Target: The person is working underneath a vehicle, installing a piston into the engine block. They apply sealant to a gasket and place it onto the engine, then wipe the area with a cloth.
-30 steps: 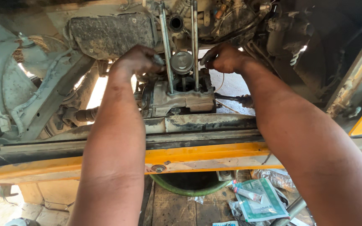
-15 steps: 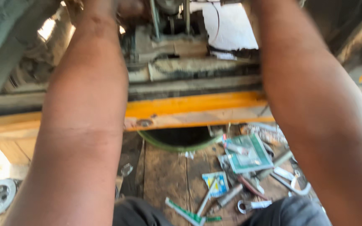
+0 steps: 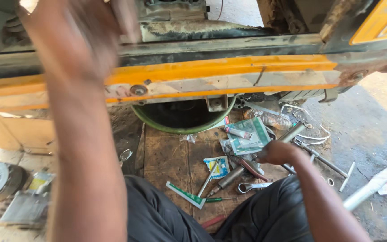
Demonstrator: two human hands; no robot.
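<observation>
Head view, right hand [image 3: 277, 152] down on the floor, fingers closed round a metal tube [image 3: 292, 132] beside a green packet [image 3: 247, 136], left hand [image 3: 81, 31] raised and blurred before the orange beam [image 3: 229, 74], grip cannot be told, green basin [image 3: 182, 117] below

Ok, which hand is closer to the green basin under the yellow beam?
Right. The right hand is down among the tools just right of the green basin; the left hand is blurred, raised above the beam.

Single head-worn view, steeply downward from close above, over lap, ground clutter and yellow vehicle sill [image 3: 229, 71]
</observation>
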